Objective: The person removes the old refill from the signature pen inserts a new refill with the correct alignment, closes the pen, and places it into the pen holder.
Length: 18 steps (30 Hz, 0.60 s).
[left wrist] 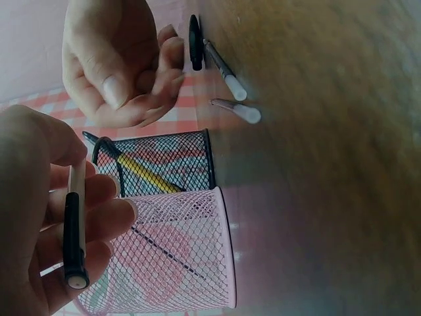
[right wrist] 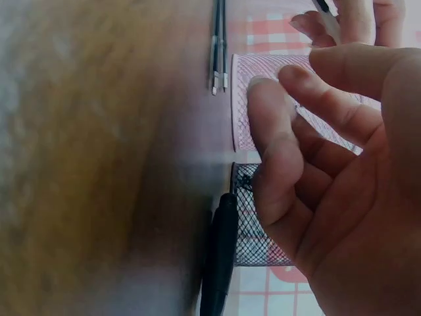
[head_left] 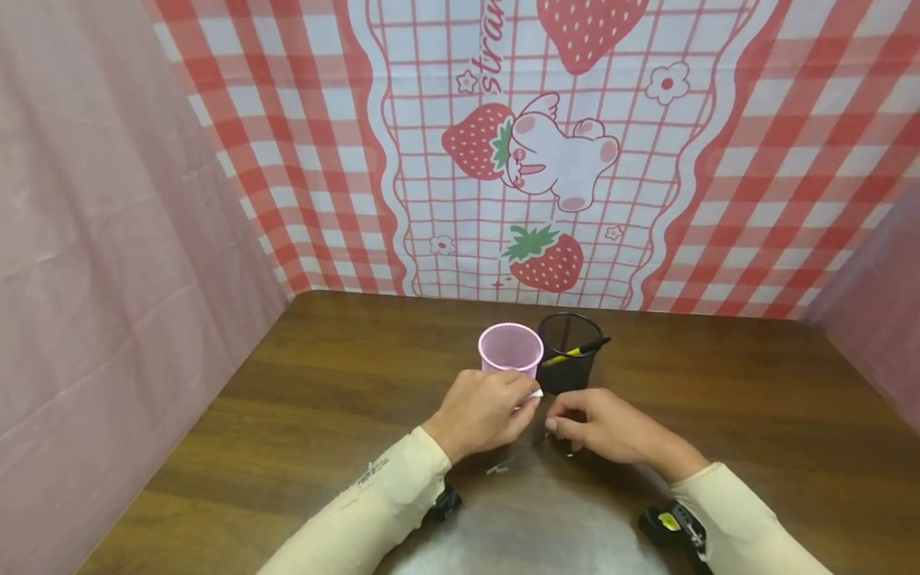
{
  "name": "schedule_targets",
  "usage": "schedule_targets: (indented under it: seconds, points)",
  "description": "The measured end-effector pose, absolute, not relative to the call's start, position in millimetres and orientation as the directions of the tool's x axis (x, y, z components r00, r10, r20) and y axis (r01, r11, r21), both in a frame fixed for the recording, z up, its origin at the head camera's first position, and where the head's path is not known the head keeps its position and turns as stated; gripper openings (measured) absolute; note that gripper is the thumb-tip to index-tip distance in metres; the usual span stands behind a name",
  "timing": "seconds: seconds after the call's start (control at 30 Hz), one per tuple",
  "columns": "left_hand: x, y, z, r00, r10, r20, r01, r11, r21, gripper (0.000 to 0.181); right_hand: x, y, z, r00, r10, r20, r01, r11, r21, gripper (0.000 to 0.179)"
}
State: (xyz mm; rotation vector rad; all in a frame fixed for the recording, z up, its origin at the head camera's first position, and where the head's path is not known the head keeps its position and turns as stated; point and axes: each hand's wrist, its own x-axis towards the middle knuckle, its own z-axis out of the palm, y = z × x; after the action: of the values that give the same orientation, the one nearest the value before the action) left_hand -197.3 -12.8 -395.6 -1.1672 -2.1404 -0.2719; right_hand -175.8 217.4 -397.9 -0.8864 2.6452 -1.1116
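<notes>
My left hand (head_left: 483, 411) grips a white pen with a black clip (left wrist: 74, 227), held in front of the pink mesh pen cup (head_left: 511, 349). Its white end sticks out past the fingers in the head view. My right hand (head_left: 611, 423) hovers low above the table, near the black mesh pen cup (head_left: 568, 371). Its fingers are loosely bent, with nothing between them in either wrist view. A yellow-and-black pen (left wrist: 141, 172) leans inside the black cup. Through the pink mesh a thin dark stick-like line (left wrist: 168, 250) shows.
On the wooden table (head_left: 323, 399) lie two slim pens with whitish ends (left wrist: 227, 72) (left wrist: 237, 110) and a thick black pen-like object (right wrist: 220, 260). A red-and-white strawberry cloth (head_left: 532, 160) hangs behind the table; a pale pink curtain (head_left: 122, 200) is at the left.
</notes>
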Motion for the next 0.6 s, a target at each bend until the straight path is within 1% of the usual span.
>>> schedule_targets:
  seconds: [0.3,0.47,0.6]
  points:
    - [-196,-13,-394,-0.374,0.670,0.641,0.812,0.571,-0.122,0.014,-178,215,-386,-0.854,-0.504,0.130,-0.425,0.532,-0.732,0.015]
    - [-195,-14,-394,-0.379,0.661,0.648,0.806,0.580,-0.120,0.014,-181,207,-376,-0.878,-0.443,0.179,-0.421,0.541,-0.728,0.018]
    - [-196,-14,-393,-0.379,0.661,0.648,0.806,0.580,-0.119,0.014,-181,202,-369,-0.888,-0.413,0.201,-0.411,0.523,-0.747,0.018]
